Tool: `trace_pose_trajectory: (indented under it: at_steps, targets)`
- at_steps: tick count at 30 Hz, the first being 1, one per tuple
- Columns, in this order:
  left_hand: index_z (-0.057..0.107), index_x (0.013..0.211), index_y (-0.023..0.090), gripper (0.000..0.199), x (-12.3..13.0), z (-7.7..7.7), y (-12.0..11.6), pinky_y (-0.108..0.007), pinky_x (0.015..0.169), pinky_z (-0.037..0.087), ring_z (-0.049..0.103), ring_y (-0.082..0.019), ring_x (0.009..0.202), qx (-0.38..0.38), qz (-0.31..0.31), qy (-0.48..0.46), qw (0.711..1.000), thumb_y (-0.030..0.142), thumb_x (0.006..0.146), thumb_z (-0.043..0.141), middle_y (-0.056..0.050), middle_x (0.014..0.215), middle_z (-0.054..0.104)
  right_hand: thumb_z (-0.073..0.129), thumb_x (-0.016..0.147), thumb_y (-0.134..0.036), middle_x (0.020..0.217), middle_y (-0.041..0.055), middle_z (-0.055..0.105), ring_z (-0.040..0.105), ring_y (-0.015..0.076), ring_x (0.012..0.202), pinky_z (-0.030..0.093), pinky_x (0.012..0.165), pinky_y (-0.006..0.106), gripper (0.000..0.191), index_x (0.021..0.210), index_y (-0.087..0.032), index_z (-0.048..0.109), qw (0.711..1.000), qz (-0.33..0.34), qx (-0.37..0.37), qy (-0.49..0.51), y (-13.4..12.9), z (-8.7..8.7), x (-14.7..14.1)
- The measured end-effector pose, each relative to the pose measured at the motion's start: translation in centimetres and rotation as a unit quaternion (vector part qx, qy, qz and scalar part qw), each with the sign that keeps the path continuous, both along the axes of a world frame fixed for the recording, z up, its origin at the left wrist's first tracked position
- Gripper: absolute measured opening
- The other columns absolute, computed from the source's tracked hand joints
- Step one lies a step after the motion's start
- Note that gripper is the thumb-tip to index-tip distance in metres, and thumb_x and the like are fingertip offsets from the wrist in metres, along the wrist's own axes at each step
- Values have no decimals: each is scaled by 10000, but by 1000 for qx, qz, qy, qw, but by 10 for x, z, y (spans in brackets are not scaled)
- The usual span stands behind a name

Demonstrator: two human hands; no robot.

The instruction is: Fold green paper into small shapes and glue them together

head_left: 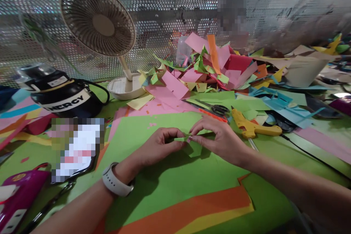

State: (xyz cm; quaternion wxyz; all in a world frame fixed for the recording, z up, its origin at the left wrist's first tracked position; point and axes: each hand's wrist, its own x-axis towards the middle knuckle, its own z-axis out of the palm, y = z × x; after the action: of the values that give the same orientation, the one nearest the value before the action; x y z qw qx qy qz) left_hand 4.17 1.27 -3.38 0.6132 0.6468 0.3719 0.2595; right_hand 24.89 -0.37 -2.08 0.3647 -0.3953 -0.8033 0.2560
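Note:
Between my two hands is a small piece of green paper point(194, 148), folded or cut, its lower flap hanging over the sheet below. My left hand point(161, 144), with a white watch on the wrist, pinches the piece's left side between thumb and forefinger. From the right, my right hand point(215, 135) grips the same piece with thumb and fingertips. A tiny pale spot shows at the right fingertips, too small to name. Under both hands lies a large light green sheet point(164, 186). Fingers hide part of the held paper.
A yellow glue gun point(251, 126) and scissors point(215, 108) lie beyond my right hand. Behind them is a heap of coloured paper scraps point(192, 75). A desk fan point(102, 23), black flask point(67, 93), phone point(79, 150) and purple power strip point(23, 197) stand or lie left.

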Motion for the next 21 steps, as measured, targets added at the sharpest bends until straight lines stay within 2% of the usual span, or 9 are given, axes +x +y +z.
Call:
trace_pose_trajectory:
  at_steps: [7, 12, 17, 21]
  targets:
    - [665, 781, 172, 158, 0, 1, -1, -228, 582, 383, 505, -117, 615, -3, 5, 17, 1000, 326, 746, 660, 8, 704, 621, 612, 860, -237, 840, 31, 680, 624, 170, 827, 483, 771, 319, 69, 829, -189, 651, 1000, -9, -6, -5, 0, 1, 1]
    - [667, 776, 179, 155, -2, -1, -2, -251, 661, 436, 579, -148, 704, -5, 11, 3, 1000, 333, 757, 671, -21, 791, 679, 623, 858, -258, 831, 15, 688, 625, 149, 789, 476, 750, 282, 72, 851, -190, 647, 999, -31, 13, -29, 1, 7, 6]
    - [674, 785, 171, 188, -2, 4, -3, -236, 586, 406, 550, -139, 632, 18, 18, 40, 999, 354, 742, 677, -8, 731, 657, 595, 871, -197, 826, 25, 691, 628, 144, 778, 468, 738, 274, 84, 923, -168, 654, 998, -1, 10, -63, 0, 11, 8]
    - [669, 737, 168, 240, 1, 6, -3, -230, 546, 378, 499, -122, 576, 69, 18, 60, 996, 406, 748, 689, 8, 643, 613, 598, 875, -191, 810, 24, 684, 617, 149, 791, 460, 747, 287, 86, 935, -162, 652, 997, 14, 21, -71, -2, 10, 6]
